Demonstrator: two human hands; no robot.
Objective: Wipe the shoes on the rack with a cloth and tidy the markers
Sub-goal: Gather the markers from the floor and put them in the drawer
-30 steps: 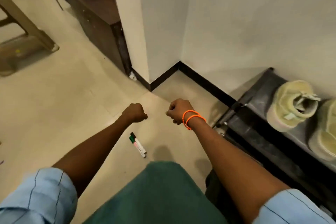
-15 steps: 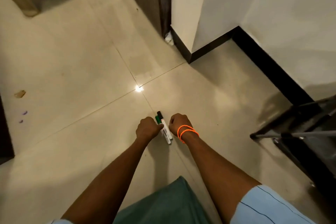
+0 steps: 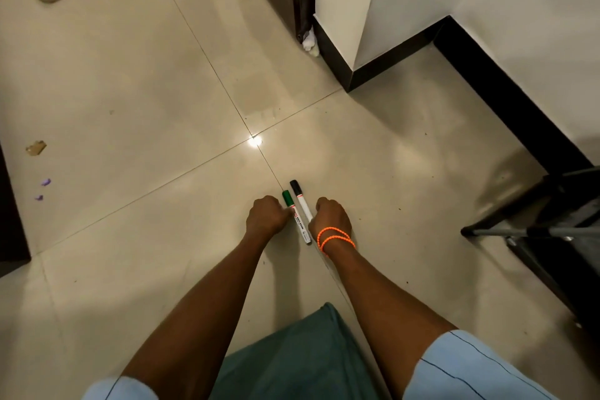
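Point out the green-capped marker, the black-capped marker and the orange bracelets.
green-capped marker (image 3: 287, 198): head view, on its green cap.
black-capped marker (image 3: 304, 204): head view, on its white barrel below the cap.
orange bracelets (image 3: 334, 238): head view, on the strands across the right wrist.

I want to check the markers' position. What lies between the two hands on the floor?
In the head view, two markers lie side by side between the left hand and right hand: the green-capped marker nearer the left, the black-capped marker nearer the right.
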